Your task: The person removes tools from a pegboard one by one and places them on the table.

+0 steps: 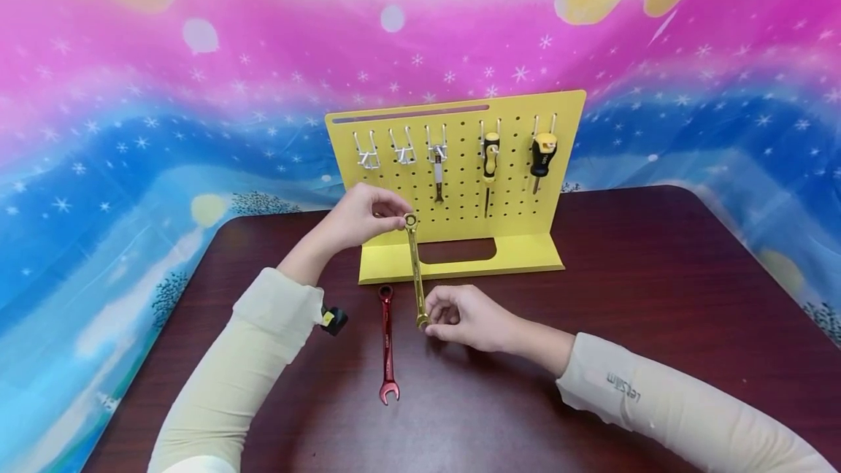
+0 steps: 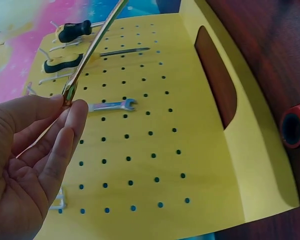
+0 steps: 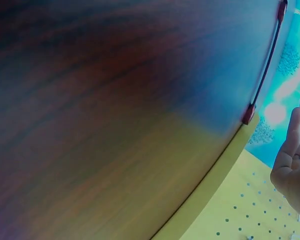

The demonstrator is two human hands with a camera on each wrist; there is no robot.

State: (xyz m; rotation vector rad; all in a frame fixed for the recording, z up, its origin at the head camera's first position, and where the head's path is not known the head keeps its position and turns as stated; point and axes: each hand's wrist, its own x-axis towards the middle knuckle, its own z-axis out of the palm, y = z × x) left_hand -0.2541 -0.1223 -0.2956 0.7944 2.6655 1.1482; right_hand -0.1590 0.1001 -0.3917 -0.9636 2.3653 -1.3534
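My left hand (image 1: 368,216) pinches the ring end of a gold combination wrench (image 1: 416,268) between thumb and fingertips, in front of the pegboard's base. At the wrench's lower end, my right hand (image 1: 469,318) holds it between thumb and index finger. In the left wrist view the gold wrench (image 2: 95,45) slants up and away from the left hand (image 2: 37,145). The right wrist view catches only part of the right hand (image 3: 292,160) at its edge. A red combination wrench (image 1: 388,341) lies on the table left of the gold one, open end toward me.
A yellow pegboard (image 1: 460,217) stands at the back of the dark wooden table (image 1: 631,261). From its hooks hang a small silver wrench (image 1: 438,177) and two yellow-and-black screwdrivers, a slim one (image 1: 490,159) and a stubby one (image 1: 542,155). Two hooks (image 1: 368,155) at the left hold nothing.
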